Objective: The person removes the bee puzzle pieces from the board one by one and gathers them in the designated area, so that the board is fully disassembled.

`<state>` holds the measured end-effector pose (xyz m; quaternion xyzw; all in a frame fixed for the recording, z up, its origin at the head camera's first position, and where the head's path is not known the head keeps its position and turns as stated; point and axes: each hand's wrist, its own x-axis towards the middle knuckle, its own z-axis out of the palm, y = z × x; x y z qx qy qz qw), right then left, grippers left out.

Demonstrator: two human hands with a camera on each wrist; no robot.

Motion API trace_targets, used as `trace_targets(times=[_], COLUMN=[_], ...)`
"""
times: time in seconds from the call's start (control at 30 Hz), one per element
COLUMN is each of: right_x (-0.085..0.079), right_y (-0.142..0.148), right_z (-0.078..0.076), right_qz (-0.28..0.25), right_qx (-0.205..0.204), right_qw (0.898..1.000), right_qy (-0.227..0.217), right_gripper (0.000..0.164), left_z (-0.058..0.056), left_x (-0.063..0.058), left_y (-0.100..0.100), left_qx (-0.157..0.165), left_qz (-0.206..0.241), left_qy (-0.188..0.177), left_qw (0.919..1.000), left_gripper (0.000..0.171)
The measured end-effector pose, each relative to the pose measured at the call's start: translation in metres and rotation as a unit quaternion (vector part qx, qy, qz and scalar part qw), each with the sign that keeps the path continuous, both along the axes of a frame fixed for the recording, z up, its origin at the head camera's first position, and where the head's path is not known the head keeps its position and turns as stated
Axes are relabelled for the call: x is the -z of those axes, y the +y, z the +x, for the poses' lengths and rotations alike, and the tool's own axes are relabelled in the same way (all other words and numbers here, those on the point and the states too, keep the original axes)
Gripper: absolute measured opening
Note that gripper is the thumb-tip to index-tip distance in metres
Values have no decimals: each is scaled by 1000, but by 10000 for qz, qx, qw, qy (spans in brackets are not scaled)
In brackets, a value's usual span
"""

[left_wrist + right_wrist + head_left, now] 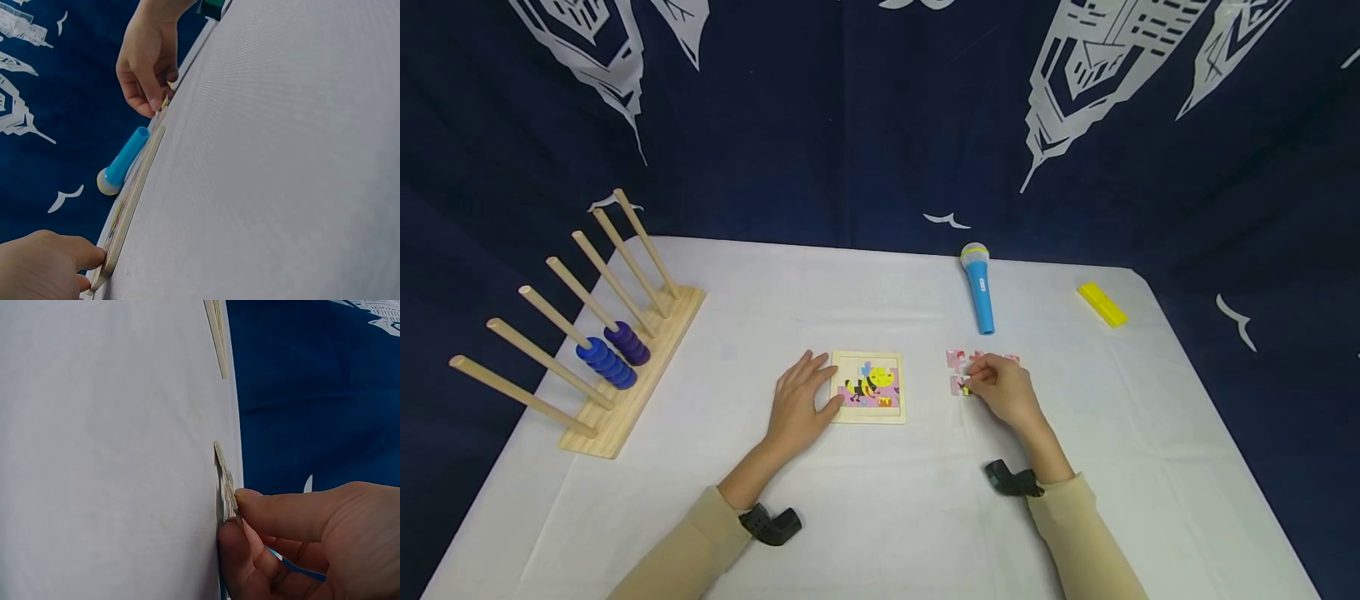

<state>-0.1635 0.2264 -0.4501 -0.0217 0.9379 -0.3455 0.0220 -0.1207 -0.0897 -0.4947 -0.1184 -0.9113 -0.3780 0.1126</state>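
A shallow wooden puzzle tray (868, 419) lies at the middle of the table, partly filled with pieces that show a yellow and black bee on pink. My left hand (800, 404) rests at its left side, thumb and fingers spread along the rim. To the right of the tray, loose pink puzzle pieces (955, 358) lie in a small group, partly covered by my right hand (1006, 390). Between thumb and fingertips that hand pinches a puzzle piece (237, 506), seen edge-on in the right wrist view, close over the tabletop.
Beyond the loose pieces lies a blue toy microphone (981, 292). A yellow block (1102, 304) sits toward the far right corner. On the left stands a wooden peg rack (651, 367) with blue and purple beads on two pegs. A dark patterned cloth (842, 125) hangs behind the table.
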Motion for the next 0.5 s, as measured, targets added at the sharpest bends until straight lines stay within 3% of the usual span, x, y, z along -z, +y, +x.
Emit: trace_targets(times=[0.23, 0.5], right_x=[1, -8], right_y=[-2, -1], right_z=[2, 1], right_qz=[193, -326], right_qx=[207, 537], right_qw=[9993, 9956], right_qy=[236, 701], right_gripper=[10, 7], left_z=[0, 0], left_x=[0, 0], left_y=[0, 0], left_qx=[-3, 0], left_qz=[-6, 3], left_qy=[13, -61], left_qw=[10000, 10000], left_gripper=[44, 43])
